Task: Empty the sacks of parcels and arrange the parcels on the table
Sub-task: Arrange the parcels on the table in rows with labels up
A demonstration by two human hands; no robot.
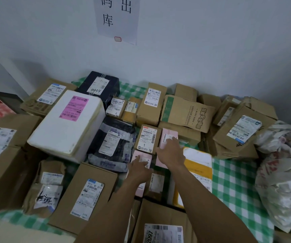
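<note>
We log the table (232, 181), under a green checked cloth and crowded with parcels; twelve o'clock points at the wall. Item one: near pink parcel (141, 155), about mid-table, label up. Our left hand (139, 170) rests on it with fingers straight and slightly apart, curled round nothing. Item two: far pink parcel (165, 135), just at one o'clock of the first. Our right hand (171, 153) lies flat over it, fingers spread and thumb out toward nine o'clock. Item three: small cardboard box (147, 139) marked 1, just beside the far pink parcel at its nine o'clock. Item four: grey plastic mailer (113, 144), at nine o'clock of that box, label up. Item five: white foam box (67, 123) with a pink label, at ten o'clock of the hands. Item six: black parcel (102, 86), at eleven o'clock, close to the wall. Item seven: yellow mailer (199, 165), at three o'clock of the right hand, partly hidden by our forearm. Item eight: brown cartons (237, 134), piled at two o'clock. Item nine: sacks (285, 181), white with red print, crumpled, at three o'clock by the table's edge. Item ten: paper sign (118, 18), on the wall at twelve o'clock.
</note>
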